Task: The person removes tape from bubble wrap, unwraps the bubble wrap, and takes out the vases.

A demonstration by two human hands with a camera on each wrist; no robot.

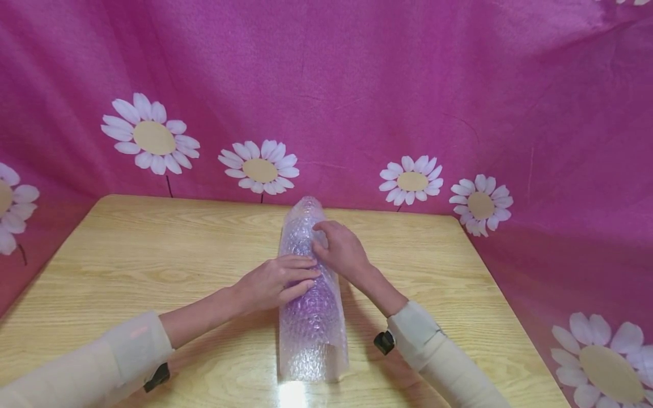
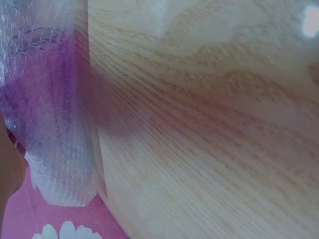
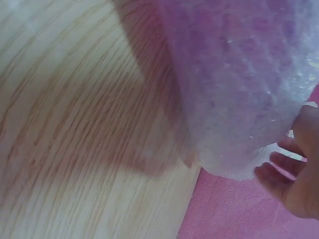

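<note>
A long bundle of clear bubble wrap (image 1: 311, 334) lies lengthwise on the table, with something purple inside that shows only blurred through the bubbles. Across its middle rests my left hand (image 1: 278, 283), fingers fairly straight on the upper side. My right hand (image 1: 342, 249) is at the bundle's far right side, its thumb and forefinger bent and apart near the wrap. From the right wrist, the fingers of that hand (image 3: 286, 174) look loosely bent beside the rolled end of the wrap (image 3: 234, 134). The left wrist view shows the purple content through the wrap (image 2: 45, 84).
The wooden table (image 1: 178, 243) has its far edge just beyond the bundle. Behind and at the sides hangs a pink curtain (image 1: 331, 85) printed with white daisies. Both forearms have pale sleeves (image 1: 87, 362) with a small dark device underneath.
</note>
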